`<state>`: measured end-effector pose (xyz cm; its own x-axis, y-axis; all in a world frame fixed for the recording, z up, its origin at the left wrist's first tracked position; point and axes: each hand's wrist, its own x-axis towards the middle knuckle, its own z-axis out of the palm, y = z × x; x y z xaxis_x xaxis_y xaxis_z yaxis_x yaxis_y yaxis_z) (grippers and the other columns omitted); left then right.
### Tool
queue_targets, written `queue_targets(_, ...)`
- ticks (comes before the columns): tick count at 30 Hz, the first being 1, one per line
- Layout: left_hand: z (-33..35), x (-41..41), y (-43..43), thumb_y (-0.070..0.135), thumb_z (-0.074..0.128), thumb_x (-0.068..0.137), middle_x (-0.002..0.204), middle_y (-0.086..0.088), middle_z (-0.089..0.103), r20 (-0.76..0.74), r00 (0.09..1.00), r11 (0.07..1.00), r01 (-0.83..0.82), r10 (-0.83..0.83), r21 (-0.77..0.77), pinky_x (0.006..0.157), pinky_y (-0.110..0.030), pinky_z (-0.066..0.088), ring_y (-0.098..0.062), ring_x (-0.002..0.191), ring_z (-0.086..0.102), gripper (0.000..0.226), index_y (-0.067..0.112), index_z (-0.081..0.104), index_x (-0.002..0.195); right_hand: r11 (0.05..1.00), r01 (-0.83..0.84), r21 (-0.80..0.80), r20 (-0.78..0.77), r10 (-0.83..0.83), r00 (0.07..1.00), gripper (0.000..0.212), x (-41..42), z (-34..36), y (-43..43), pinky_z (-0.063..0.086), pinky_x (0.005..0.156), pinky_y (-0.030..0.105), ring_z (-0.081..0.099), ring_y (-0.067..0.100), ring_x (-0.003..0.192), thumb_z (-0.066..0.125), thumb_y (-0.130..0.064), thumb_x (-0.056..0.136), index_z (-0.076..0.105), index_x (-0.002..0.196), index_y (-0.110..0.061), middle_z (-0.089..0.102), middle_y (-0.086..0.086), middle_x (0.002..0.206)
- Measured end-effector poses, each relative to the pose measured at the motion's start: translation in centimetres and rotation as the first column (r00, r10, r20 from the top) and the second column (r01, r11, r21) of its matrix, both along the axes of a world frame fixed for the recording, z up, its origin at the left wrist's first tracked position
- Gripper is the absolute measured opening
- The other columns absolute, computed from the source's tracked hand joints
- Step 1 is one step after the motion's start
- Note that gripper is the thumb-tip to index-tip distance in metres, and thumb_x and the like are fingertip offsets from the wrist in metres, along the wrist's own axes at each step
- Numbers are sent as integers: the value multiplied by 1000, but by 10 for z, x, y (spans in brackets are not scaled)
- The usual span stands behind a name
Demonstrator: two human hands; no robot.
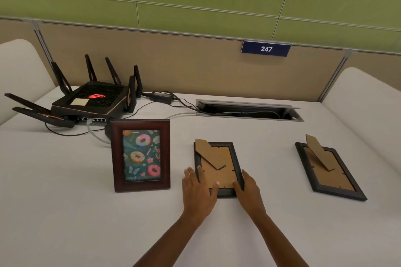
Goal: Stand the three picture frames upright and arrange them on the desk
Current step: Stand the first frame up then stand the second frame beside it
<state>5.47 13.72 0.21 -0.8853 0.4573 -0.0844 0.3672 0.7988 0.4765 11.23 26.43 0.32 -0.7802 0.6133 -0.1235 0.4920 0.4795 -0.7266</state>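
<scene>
A dark red wooden frame with a doughnut picture stands upright at the left of the desk. In the middle a black frame lies face down, its brown cardboard back and stand showing. My left hand grips its near left corner, thumb on the backing. My right hand grips its near right corner. A second black frame lies face down at the right, its cardboard stand raised, with no hand on it.
A black router with several antennas and trailing cables sits at the back left, behind the red frame. A power brick and an open cable hatch lie along the back. A tan partition carries a blue "247" sign.
</scene>
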Motion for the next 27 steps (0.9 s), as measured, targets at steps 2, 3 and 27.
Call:
queue_targets(2,-2,4,5,50,28,93,155,-23,1,67,997,1000,-27,28,-15,119,-41,4,-33,144,-1,73,8,-1,145,999,-39,5,18,39,999,55,2,-4,-2,25,115,43,25,30,139,40,-26,95,19,142,-6,29,16,149)
queue_targets(3,-2,5,8,50,29,93,155,-23,1,100,994,999,-41,42,-9,119,-41,5,-33,144,0,73,8,-1,145,998,-57,9,27,57,998,56,3,-6,-3,22,116,43,21,29,141,39,-27,95,17,142,-7,24,15,151)
queue_targets(27,22,-7,21,1,34,93,130,-20,39,526,782,642,-597,334,481,73,-28,44,-24,87,51,40,11,41,131,864,92,-495,-170,-200,965,23,8,5,30,44,97,35,53,27,110,42,-13,94,62,104,-8,59,14,119)
